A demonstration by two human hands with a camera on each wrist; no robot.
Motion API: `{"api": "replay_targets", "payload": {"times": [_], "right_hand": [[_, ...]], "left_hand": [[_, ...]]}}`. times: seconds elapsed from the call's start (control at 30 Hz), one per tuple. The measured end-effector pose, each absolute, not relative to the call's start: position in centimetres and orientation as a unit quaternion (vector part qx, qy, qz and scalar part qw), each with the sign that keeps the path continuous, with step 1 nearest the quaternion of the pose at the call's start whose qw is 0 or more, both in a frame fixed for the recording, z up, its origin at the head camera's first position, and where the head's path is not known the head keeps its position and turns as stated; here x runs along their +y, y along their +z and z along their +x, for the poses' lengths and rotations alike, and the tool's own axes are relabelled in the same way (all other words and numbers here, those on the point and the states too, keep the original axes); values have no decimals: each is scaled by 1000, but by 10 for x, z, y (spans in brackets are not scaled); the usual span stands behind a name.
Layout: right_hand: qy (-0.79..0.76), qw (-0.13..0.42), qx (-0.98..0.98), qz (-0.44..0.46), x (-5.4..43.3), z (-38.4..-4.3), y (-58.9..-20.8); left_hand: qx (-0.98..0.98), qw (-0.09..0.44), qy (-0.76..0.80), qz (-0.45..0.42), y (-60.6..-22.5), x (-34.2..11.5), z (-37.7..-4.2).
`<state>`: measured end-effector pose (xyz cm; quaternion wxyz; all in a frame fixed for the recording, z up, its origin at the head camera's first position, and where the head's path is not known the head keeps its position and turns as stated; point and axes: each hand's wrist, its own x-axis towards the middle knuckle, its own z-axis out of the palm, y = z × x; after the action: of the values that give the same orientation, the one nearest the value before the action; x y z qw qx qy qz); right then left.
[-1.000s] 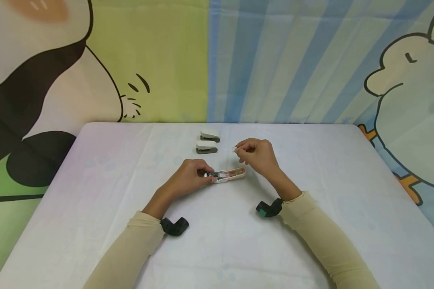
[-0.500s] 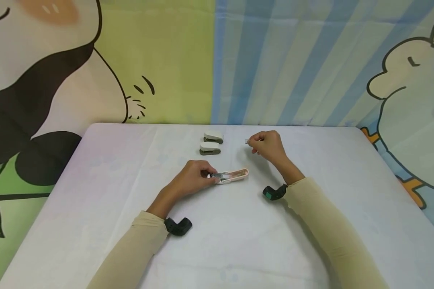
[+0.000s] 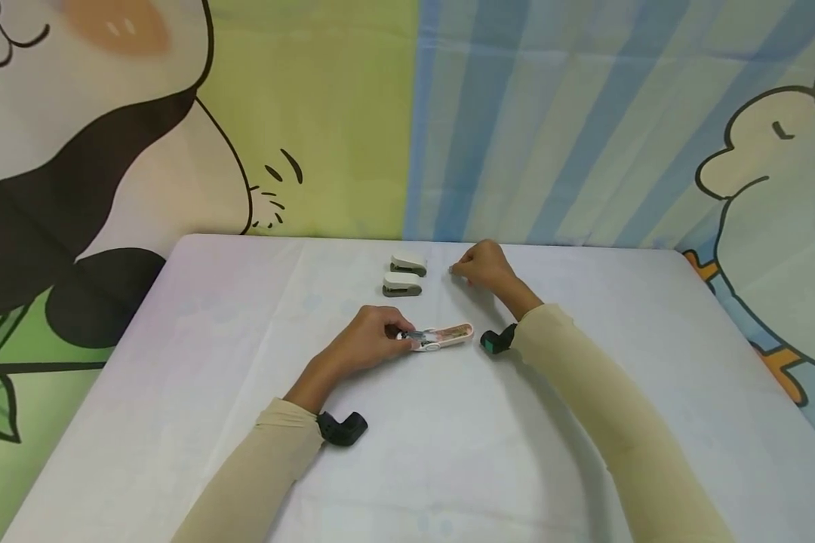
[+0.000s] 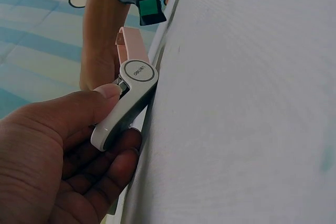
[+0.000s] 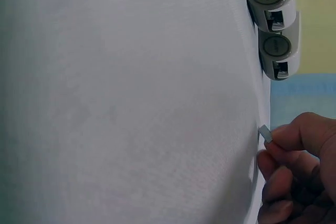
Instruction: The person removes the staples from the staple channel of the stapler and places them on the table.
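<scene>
With thumb and fingers my left hand grips a white and pink stapler by its white end, over the middle of the table. The stapler is swung open, its pink top arm folded out away from the white body. Farther back and to the right, my right hand pinches a short strip of staples, small and silver-grey, between thumb and forefinger. The strip is low, close to the tabletop; whether it touches cannot be told. The other right fingers are curled below it.
Two white and grey staplers stand side by side near the back edge, left of my right hand. A white cloth covers the table. Behind it hangs a cartoon-printed curtain. Each wrist carries a black camera mount.
My right hand has moved back, away from the stapler and down toward the table, still pinching the strip. My left hand keeps its hold on the stapler. The view has shifted slightly.
</scene>
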<state>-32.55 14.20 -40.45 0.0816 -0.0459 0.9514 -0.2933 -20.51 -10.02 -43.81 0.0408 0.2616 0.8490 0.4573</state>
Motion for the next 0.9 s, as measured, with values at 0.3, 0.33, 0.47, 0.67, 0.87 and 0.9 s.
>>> {"api": "replay_targets", "payload": {"times": [0.3, 0.33, 0.47, 0.67, 0.87, 0.9], "right_hand": [[-285, 93, 953, -50, 153, -322, -408], [-286, 94, 952, -48, 154, -322, -409], [-283, 99, 953, -48, 161, -320, -412], [-283, 107, 943, -138, 173, -302, -409], [-321, 174, 888, -279, 180, -273, -403], [-328, 188, 877, -297, 181, -269, -402]], "left_hand": [[856, 38, 447, 256, -438, -98, -205], [857, 39, 447, 254, -438, -98, -205], [857, 44, 448, 252, -439, -98, -205], [858, 47, 449, 247, -440, -99, -205], [858, 56, 453, 237, -438, -99, -206], [858, 57, 453, 237, -438, -99, -206]]}}
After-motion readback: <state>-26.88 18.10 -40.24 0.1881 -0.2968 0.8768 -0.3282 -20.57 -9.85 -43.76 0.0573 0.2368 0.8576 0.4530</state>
